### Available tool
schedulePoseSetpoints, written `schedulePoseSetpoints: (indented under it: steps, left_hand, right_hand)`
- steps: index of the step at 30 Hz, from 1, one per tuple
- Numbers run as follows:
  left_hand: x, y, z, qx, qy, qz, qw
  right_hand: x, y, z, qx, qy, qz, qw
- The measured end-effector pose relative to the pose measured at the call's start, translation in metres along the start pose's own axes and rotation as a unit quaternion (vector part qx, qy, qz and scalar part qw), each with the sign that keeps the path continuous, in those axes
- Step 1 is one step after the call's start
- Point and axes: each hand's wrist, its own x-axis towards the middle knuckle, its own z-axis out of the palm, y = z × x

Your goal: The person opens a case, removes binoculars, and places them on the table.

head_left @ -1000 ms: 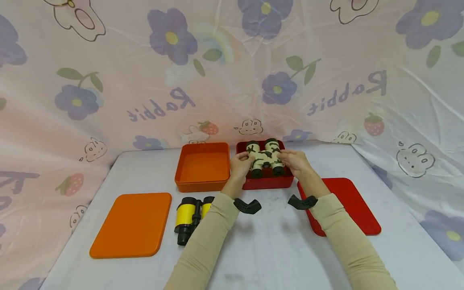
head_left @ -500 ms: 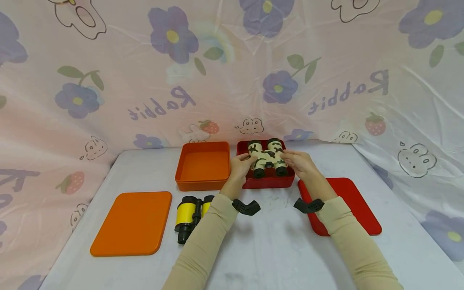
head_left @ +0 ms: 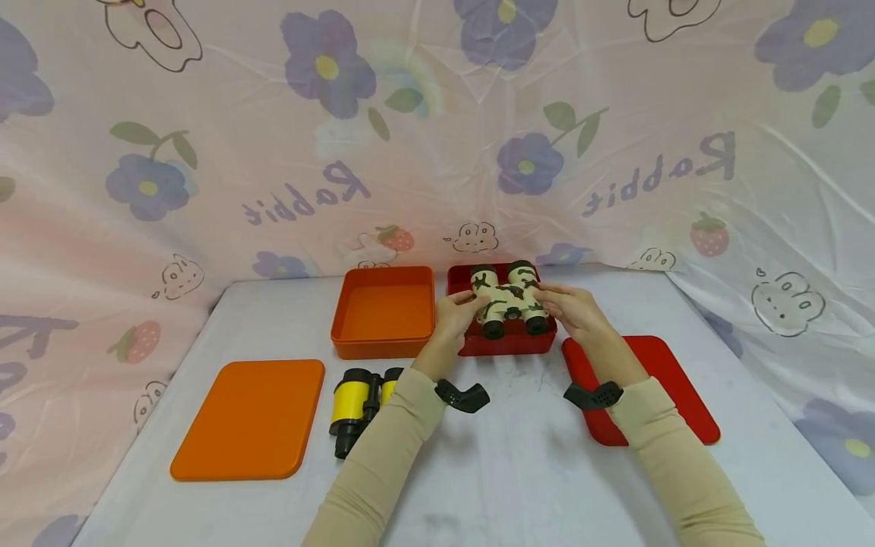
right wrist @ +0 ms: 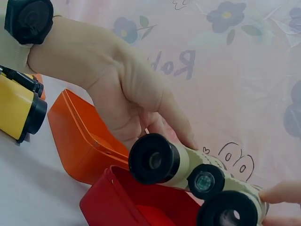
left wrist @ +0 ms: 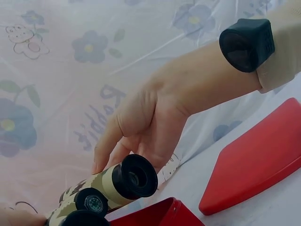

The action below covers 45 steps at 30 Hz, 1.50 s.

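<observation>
A pair of camouflage binoculars (head_left: 509, 298), cream with dark patches and black eyepieces, is held over the red box (head_left: 506, 346). My left hand (head_left: 450, 323) grips its left barrel and my right hand (head_left: 576, 313) grips the right one. In the right wrist view the binoculars (right wrist: 195, 181) are tilted above the red box's rim, and a small compass-like dial (right wrist: 205, 181) sits between the eyepieces. The left wrist view shows the right hand (left wrist: 146, 122) with thumb and fingers on the barrel. The far fingers are partly hidden behind the binoculars.
An open orange box (head_left: 386, 349) stands just left of the red one. Its orange lid (head_left: 249, 422) lies at the left, and a red lid (head_left: 656, 387) lies partly under the right forearm. Yellow-and-black binoculars (head_left: 350, 403) lie beside the left sleeve. A patterned curtain (head_left: 437, 152) hangs behind.
Both hands still hold the camouflage binoculars, which have shifted slightly right and turned a little over the red box. My right wrist has moved outward to the right.
</observation>
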Motion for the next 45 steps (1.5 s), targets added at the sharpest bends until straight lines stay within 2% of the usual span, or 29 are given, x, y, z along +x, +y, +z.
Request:
schedulePoseSetpoints:
  steps: [6,18,25,32,39,45]
  left_hand:
    - [-0.006,0.004,-0.001,-0.003,-0.014,0.0,0.9999]
    - [-0.017,0.008,-0.005,0.042,-0.018,0.018,0.9988]
    - [-0.022,0.008,-0.009,0.063,-0.02,0.029,0.9974]
    - [-0.028,0.009,-0.012,0.079,-0.024,0.034,0.996]
    - [-0.031,0.01,-0.014,0.089,-0.034,0.035,0.9948]
    - [-0.034,0.01,-0.015,0.088,-0.043,0.038,0.9944]
  right_hand:
    - [-0.007,-0.004,0.0,0.001,-0.009,0.001,1.0]
    - [-0.016,-0.007,-0.002,-0.008,-0.024,-0.011,0.9996]
    - [-0.022,-0.008,0.0,-0.017,-0.024,-0.003,0.9996]
    - [-0.029,-0.008,0.0,0.001,-0.028,0.003,0.9996]
    - [-0.034,-0.008,-0.004,0.031,-0.027,-0.014,0.9991]
    - [-0.038,-0.008,-0.006,0.027,-0.029,-0.018,0.9991]
